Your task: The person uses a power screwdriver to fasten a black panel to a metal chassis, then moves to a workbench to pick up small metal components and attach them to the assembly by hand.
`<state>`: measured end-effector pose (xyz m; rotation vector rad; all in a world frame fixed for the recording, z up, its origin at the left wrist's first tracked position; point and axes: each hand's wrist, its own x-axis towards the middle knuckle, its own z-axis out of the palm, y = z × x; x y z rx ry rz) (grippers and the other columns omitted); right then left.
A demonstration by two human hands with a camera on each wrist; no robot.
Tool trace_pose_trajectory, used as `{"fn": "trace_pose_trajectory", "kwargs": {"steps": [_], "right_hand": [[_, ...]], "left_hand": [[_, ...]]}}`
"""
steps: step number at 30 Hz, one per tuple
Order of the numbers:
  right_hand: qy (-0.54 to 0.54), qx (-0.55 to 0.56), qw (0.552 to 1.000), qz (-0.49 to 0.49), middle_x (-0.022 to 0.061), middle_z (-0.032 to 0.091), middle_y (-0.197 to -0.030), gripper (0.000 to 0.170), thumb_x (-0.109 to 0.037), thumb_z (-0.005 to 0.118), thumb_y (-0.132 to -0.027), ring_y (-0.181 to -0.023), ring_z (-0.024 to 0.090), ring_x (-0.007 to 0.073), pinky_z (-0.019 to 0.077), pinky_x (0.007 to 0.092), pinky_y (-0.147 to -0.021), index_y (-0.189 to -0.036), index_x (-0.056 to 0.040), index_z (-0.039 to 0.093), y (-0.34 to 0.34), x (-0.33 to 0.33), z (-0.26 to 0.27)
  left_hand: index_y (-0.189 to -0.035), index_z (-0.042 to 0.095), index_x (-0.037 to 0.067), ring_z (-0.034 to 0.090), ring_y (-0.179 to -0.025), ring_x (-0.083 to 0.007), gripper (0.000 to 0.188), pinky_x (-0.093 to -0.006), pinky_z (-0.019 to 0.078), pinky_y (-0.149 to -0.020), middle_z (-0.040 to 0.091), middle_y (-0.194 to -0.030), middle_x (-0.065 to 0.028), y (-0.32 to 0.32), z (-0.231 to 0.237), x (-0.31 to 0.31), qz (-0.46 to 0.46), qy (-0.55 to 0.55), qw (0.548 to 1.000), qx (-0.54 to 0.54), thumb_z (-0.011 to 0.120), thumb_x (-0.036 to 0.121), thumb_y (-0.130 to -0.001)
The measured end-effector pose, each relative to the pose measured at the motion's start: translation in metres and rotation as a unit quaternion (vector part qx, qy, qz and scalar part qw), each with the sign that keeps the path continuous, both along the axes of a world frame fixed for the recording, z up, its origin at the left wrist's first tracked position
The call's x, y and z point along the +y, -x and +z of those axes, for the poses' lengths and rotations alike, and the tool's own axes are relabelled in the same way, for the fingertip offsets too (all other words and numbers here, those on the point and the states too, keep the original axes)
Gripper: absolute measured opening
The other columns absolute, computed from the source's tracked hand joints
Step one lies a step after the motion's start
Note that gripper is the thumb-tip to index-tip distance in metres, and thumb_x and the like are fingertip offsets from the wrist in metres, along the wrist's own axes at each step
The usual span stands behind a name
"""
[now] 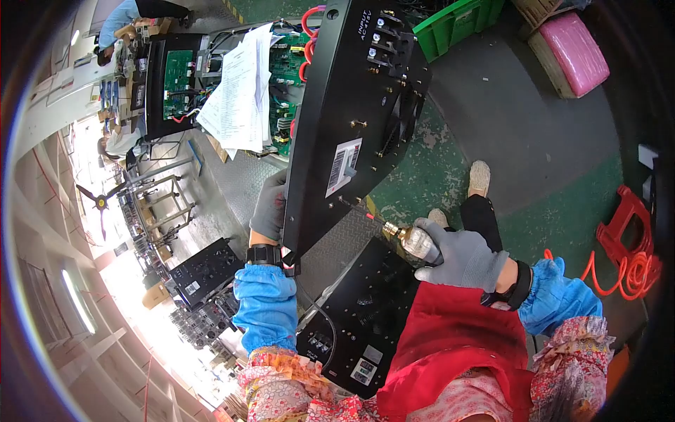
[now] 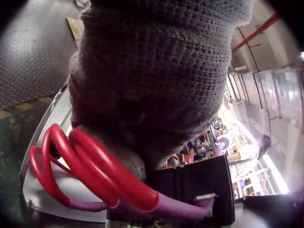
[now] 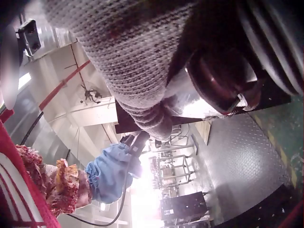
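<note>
In the head view a black panel [image 1: 330, 133] with a white label stands tilted, its edge by the gloved left hand [image 1: 269, 207], whose fingers pass partly out of sight behind it. The gloved right hand [image 1: 460, 257] grips a silver power driver [image 1: 420, 245], its bit pointing at the panel's lower edge near a screw. In the right wrist view the right glove [image 3: 137, 61] wraps the driver's shiny body [image 3: 190, 99]. Thick red cables [image 2: 95, 166] hang beside the left glove [image 2: 152, 71] in the left wrist view.
Papers [image 1: 241, 91] lie over green circuit boards at the panel's far side. A second black panel [image 1: 365, 309] lies below. Around are a green crate [image 1: 457, 28], a pink-wrapped stack [image 1: 573, 55], a red coiled hose [image 1: 633, 274] and, at upper left, a bending person [image 1: 130, 24].
</note>
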<state>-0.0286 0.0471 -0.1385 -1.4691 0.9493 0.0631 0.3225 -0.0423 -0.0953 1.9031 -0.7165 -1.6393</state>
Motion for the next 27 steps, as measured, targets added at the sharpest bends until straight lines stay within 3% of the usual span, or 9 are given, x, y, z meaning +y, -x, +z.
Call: {"fn": "trace_pose_trajectory", "kwargs": {"steps": [8,11,14,17,20,27], "right_hand": [[-0.013,0.004,1.000,-0.005,0.0208,0.071,-0.095,0.082,-0.046,0.071,-0.082,-0.088,0.070,0.0412,0.0551,0.0480,-0.078,-0.148,-0.0122,0.036,-0.001,-0.002,0.008],[-0.002,-0.006,1.000,-0.017,0.0209,0.071,-0.095,0.081,-0.045,0.071,-0.083,-0.089,0.070,0.0412,0.0548,0.0482,-0.079,-0.148,-0.0127,0.036,0.000,0.000,0.005],[-0.020,0.008,1.000,-0.002,0.0212,0.071,-0.094,0.082,-0.045,0.071,-0.083,-0.089,0.070,0.0415,0.0547,0.0482,-0.080,-0.149,-0.0127,0.036,0.000,-0.004,0.007],[-0.042,0.026,0.999,0.010,0.0218,0.070,-0.094,0.082,-0.045,0.071,-0.082,-0.089,0.070,0.0418,0.0547,0.0483,-0.079,-0.149,-0.0124,0.035,-0.001,-0.008,0.014],[-0.043,0.028,0.999,0.006,0.0223,0.070,-0.091,0.082,-0.045,0.071,-0.082,-0.089,0.069,0.0424,0.0545,0.0487,-0.079,-0.148,-0.0123,0.036,-0.002,-0.008,0.015],[-0.028,0.017,0.999,-0.007,0.0230,0.069,-0.088,0.085,-0.045,0.073,-0.081,-0.087,0.069,0.0428,0.0543,0.0490,-0.078,-0.149,-0.0115,0.035,-0.003,-0.005,0.014]], "left_hand": [[-0.114,0.066,-0.006,0.070,-0.077,-0.0128,0.030,-0.0251,0.0572,-0.068,0.072,-0.095,-0.0088,0.000,0.002,0.000,-0.008,0.006,1.000,0.002,0.063,0.010,-0.089],[-0.115,0.065,-0.007,0.070,-0.078,-0.0130,0.033,-0.0249,0.0571,-0.069,0.072,-0.096,-0.0090,-0.010,-0.008,0.005,-0.088,0.073,0.992,-0.054,0.065,0.010,-0.087],[-0.116,0.065,-0.007,0.070,-0.079,-0.0131,0.036,-0.0250,0.0569,-0.070,0.072,-0.097,-0.0091,-0.015,-0.011,0.002,-0.027,0.009,1.000,0.001,0.067,0.011,-0.085],[-0.117,0.065,-0.007,0.070,-0.081,-0.0134,0.038,-0.0253,0.0565,-0.072,0.072,-0.098,-0.0093,-0.016,-0.007,0.000,-0.091,0.020,0.995,-0.032,0.067,0.011,-0.084],[-0.118,0.065,-0.007,0.069,-0.083,-0.0133,0.039,-0.0256,0.0562,-0.074,0.072,-0.100,-0.0096,-0.016,-0.008,0.000,-0.053,-0.008,0.999,0.001,0.067,0.012,-0.084],[-0.119,0.065,-0.007,0.069,-0.084,-0.0125,0.035,-0.0258,0.0557,-0.075,0.071,-0.103,-0.0089,-0.004,0.002,0.002,-0.071,0.017,0.997,-0.036,0.063,0.009,-0.087]]}}
